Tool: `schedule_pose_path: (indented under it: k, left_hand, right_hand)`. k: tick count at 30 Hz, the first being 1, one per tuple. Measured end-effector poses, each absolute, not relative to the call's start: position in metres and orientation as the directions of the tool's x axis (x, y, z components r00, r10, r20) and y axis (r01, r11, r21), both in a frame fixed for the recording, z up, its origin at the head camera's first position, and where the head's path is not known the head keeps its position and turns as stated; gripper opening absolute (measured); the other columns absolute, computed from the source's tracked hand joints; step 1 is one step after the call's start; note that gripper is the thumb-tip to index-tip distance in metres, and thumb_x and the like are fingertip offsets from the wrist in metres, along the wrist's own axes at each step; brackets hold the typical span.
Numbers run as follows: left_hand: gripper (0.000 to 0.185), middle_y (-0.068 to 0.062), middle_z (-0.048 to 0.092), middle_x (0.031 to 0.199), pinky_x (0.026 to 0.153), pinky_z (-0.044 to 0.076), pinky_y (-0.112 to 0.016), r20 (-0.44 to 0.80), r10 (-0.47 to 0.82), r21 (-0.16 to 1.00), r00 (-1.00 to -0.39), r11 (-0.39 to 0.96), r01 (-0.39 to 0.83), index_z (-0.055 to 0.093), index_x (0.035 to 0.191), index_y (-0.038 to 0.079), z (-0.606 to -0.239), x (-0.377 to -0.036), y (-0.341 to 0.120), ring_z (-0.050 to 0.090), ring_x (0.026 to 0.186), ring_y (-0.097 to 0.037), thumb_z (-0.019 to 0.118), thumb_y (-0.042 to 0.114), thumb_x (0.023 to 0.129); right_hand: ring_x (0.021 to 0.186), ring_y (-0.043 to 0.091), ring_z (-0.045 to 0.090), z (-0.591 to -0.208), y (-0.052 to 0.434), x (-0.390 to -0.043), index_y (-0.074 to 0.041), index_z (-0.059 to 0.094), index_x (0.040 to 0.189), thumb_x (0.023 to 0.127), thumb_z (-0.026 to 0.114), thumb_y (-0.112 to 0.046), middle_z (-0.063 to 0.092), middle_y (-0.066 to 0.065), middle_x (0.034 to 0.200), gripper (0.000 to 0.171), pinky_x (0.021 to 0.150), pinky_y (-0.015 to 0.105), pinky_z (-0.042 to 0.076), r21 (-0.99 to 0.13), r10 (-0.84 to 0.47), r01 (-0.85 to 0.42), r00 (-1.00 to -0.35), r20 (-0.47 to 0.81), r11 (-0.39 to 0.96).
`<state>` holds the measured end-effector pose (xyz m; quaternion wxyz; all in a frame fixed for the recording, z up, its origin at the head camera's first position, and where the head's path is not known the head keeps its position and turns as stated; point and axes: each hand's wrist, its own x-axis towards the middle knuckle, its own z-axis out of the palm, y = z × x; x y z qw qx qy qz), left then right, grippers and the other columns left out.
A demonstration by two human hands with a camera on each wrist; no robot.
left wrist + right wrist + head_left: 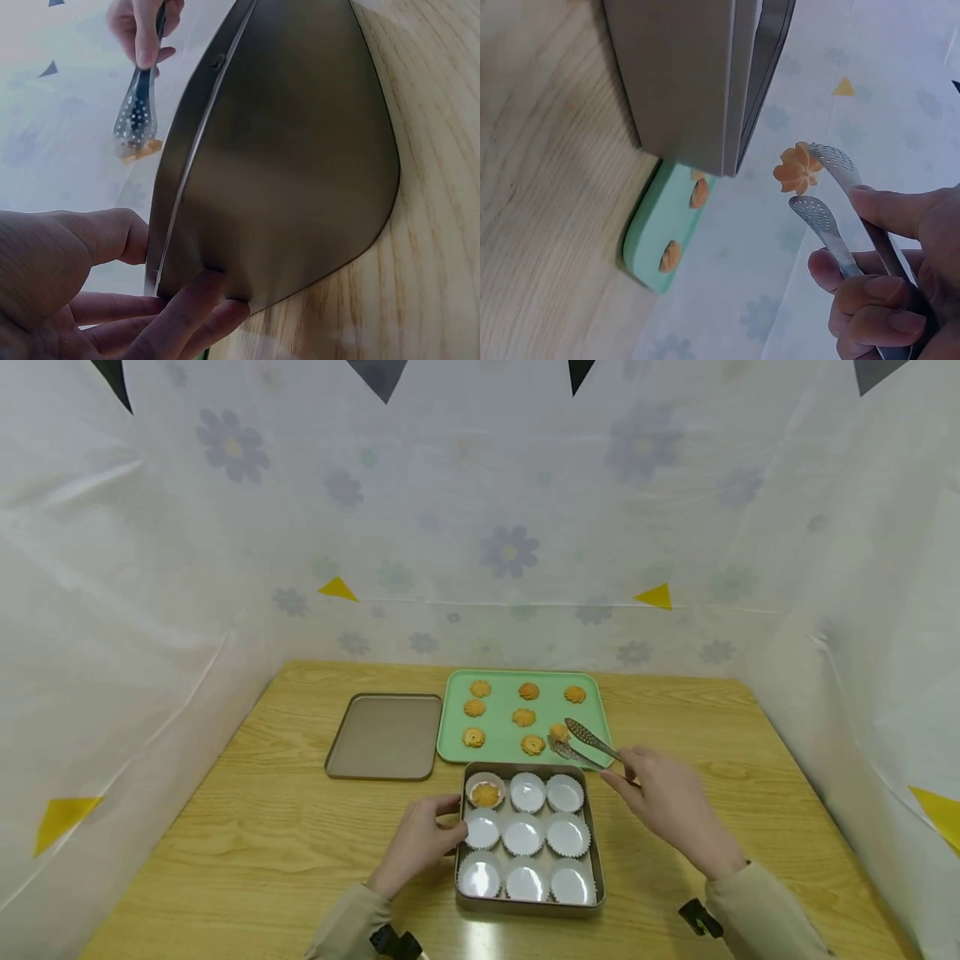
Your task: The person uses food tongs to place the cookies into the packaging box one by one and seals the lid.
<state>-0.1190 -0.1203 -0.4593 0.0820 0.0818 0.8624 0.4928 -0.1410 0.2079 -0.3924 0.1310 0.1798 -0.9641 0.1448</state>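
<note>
Metal tongs [587, 742] in right hand [667, 802] grip, pinching cookie [558, 732]

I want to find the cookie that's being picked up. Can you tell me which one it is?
Look at the green tray at the back of the wooden table. Near its front right corner, the right hand holds metal tongs. The cookie sits between the tong tips; the other cookies lie untouched on the tray.
</note>
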Motion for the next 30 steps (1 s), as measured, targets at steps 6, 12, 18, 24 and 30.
schedule_pose_path:
  k: [6,12,18,24,30]
  left_hand:
    - [0.051,-0.034,0.064,0.126,0.076,0.066,-0.032,-0.057,0.219,0.863,-0.974,0.502,0.063,0.057,0.131,-0.014,-0.458,-0.12,-0.121,0.074,0.098,-0.04,0.065,0.004,0.084]
    - [0.051,-0.034,0.065,0.126,0.076,0.066,-0.032,-0.057,0.225,0.865,-0.973,0.498,0.064,0.058,0.131,-0.014,-0.457,-0.12,-0.121,0.074,0.099,-0.041,0.066,0.004,0.084]
    - [0.051,-0.035,0.064,0.126,0.076,0.066,-0.031,-0.06,0.23,0.874,-0.971,0.481,0.06,0.057,0.131,-0.014,-0.457,-0.118,-0.12,0.074,0.099,-0.041,0.066,0.003,0.083]
    - [0.053,-0.035,0.064,0.127,0.076,0.067,-0.032,-0.063,0.22,0.871,-0.973,0.488,0.054,0.056,0.131,-0.015,-0.456,-0.118,-0.119,0.074,0.098,-0.042,0.067,0.004,0.083]
    - [0.053,-0.035,0.063,0.127,0.075,0.067,-0.031,-0.068,0.222,0.868,-0.973,0.493,0.052,0.056,0.132,-0.015,-0.457,-0.118,-0.12,0.074,0.099,-0.042,0.066,0.005,0.083]
  right_hand:
    - [0.055,0.005,0.048,-0.397,0.192,-0.124,-0.011,0.07,0.095,0.089,0.075,-0.031,0.062,-0.003,0.074,0.021,0.045,0.02,0.037,-0.198,-0.349,-0.415,-0.889,0.296,0.888]
    - [0.063,0.013,0.061,-0.406,0.182,-0.122,-0.009,0.072,0.102,0.09,0.073,-0.032,0.071,0.006,0.09,0.026,0.047,0.027,0.048,-0.207,-0.361,-0.4,-0.91,0.205,0.893]
    - [0.054,0.007,0.041,-0.408,0.177,-0.122,-0.018,0.055,0.076,0.09,0.073,-0.033,0.052,-0.005,0.071,0.028,0.042,0.02,0.032,-0.198,-0.368,-0.395,-0.916,0.158,0.897]
    - [0.053,0.007,0.041,-0.408,0.176,-0.123,-0.018,0.054,0.073,0.09,0.073,-0.032,0.05,-0.005,0.069,0.029,0.042,0.021,0.032,-0.198,-0.364,-0.386,-0.921,0.138,0.901]
    - [0.053,0.007,0.04,-0.409,0.173,-0.125,-0.018,0.053,0.072,0.089,0.074,-0.031,0.051,-0.006,0.068,0.031,0.043,0.02,0.031,-0.186,-0.382,-0.398,-0.916,0.121,0.898]
